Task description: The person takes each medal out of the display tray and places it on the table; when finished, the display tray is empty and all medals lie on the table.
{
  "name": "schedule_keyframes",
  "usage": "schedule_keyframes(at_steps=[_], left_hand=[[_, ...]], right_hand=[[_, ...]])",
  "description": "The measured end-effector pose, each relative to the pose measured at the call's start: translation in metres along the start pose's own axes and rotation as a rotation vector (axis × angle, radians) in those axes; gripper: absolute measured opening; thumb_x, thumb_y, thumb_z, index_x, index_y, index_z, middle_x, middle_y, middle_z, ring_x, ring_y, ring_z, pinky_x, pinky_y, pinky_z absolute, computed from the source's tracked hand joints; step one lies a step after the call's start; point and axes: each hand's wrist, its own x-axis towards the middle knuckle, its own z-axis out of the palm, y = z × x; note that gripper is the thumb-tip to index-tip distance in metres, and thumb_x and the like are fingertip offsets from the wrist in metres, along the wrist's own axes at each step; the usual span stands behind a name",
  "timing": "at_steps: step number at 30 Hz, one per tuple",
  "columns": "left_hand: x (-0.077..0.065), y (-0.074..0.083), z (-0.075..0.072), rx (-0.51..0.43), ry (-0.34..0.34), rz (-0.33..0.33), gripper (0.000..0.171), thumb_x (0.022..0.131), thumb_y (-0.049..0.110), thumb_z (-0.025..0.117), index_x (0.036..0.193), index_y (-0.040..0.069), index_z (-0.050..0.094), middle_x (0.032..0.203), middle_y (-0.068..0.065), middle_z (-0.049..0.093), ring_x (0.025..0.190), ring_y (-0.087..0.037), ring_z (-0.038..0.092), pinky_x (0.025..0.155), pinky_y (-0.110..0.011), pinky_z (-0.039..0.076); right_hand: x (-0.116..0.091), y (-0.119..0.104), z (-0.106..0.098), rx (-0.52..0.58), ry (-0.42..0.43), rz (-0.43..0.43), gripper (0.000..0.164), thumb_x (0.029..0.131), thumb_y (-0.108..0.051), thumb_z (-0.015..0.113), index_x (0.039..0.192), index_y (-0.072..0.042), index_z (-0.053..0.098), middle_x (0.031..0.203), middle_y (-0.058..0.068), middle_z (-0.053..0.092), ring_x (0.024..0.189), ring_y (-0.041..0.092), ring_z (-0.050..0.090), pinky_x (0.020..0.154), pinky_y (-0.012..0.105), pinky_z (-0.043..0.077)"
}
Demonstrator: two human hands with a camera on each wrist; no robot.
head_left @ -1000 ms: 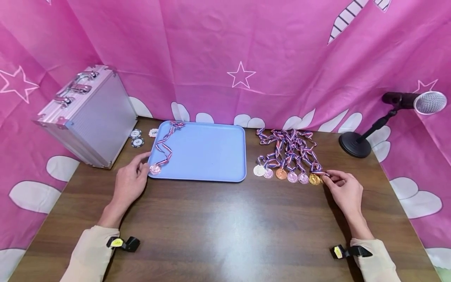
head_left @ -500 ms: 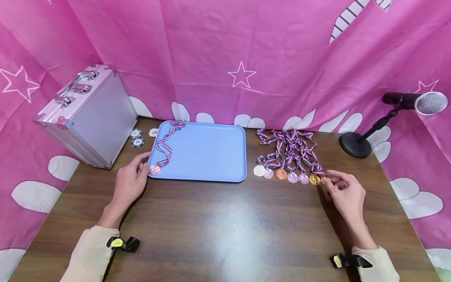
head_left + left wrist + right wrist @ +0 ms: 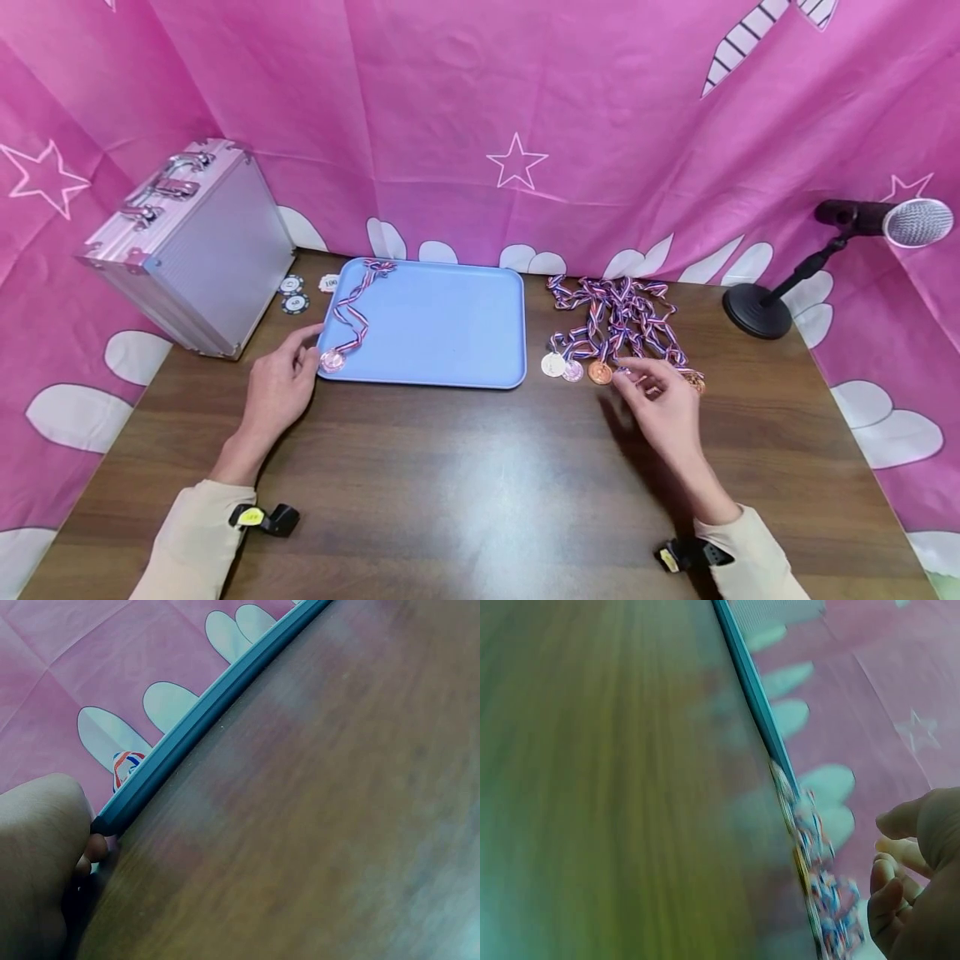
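Note:
My left hand [image 3: 279,379] grips the left edge of the blue tray [image 3: 442,333] near its front corner; the left wrist view shows fingers around that corner [image 3: 112,814]. On the tray's left side lies a pinkish medal [image 3: 332,360] with its striped ribbon [image 3: 352,321] stretched toward the back. My right hand [image 3: 663,408] hovers over the medal row, thumb and index finger apart, holding nothing. Left of it lie a silver medal [image 3: 553,364], a pinkish medal [image 3: 572,370] and a bronze-coloured medal [image 3: 600,372]. A gold-coloured medal [image 3: 696,382] shows to its right. The hand hides others.
Tangled striped ribbons [image 3: 618,308] lie behind the medals. A silver case [image 3: 202,250] stands at the back left, with poker chips [image 3: 295,303] beside it. At the back right is a microphone [image 3: 885,218] on a black stand [image 3: 757,310]. A pink curtain [image 3: 450,125] closes the back.
My right hand has left the medal at the right end and moved left along the row. My left hand, the tray and the medal on it have stayed put.

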Motion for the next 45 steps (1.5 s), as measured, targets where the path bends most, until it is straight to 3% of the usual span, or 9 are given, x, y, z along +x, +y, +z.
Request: schedule_keyframes(at_steps=[9, 17, 31, 45], left_hand=[[-0.003, -0.002, 0.0, 0.007, -0.008, -0.017, 0.039, 0.112, 0.01, 0.057, 0.148, 0.006, 0.068, 0.076, -0.006, 0.056, 0.062, -0.02, 0.048, 0.057, -0.035, 0.036], [-0.006, 0.003, 0.0, 0.004, -0.055, -0.06, 0.04, 0.114, 0.013, 0.054, 0.152, 0.007, 0.065, 0.078, -0.007, 0.055, 0.064, -0.022, 0.048, 0.059, -0.035, 0.036], [0.0, 0.003, -0.002, -0.003, -0.048, -0.061, 0.041, 0.114, 0.014, 0.053, 0.153, 0.008, 0.065, 0.079, -0.008, 0.055, 0.063, -0.023, 0.047, 0.058, -0.036, 0.036], [-0.001, 0.003, -0.002, 0.001, -0.043, -0.055, 0.04, 0.115, 0.015, 0.054, 0.153, 0.008, 0.065, 0.082, -0.009, 0.057, 0.069, -0.025, 0.05, 0.065, -0.038, 0.038]], right_hand=[[-0.001, -0.034, 0.056, 0.115, -0.164, -0.04, 0.021, 0.091, 0.002, 0.087, 0.111, -0.002, 0.084, 0.088, 0.009, 0.075, 0.073, 0.008, 0.064, 0.067, 0.016, 0.05], [-0.013, -0.077, 0.102, 0.173, -0.325, -0.097, 0.018, 0.094, -0.003, 0.086, 0.111, -0.004, 0.084, 0.085, 0.003, 0.075, 0.066, 0.007, 0.061, 0.063, 0.021, 0.051], [-0.031, -0.141, 0.19, 0.179, -0.405, -0.285, 0.011, 0.097, -0.011, 0.084, 0.107, -0.007, 0.086, 0.084, 0.0, 0.071, 0.071, 0.004, 0.059, 0.068, 0.018, 0.048], [-0.003, -0.173, 0.256, -0.047, -0.367, -0.25, 0.008, 0.097, -0.024, 0.086, 0.101, -0.017, 0.087, 0.088, -0.004, 0.074, 0.08, 0.005, 0.065, 0.073, 0.02, 0.048]])
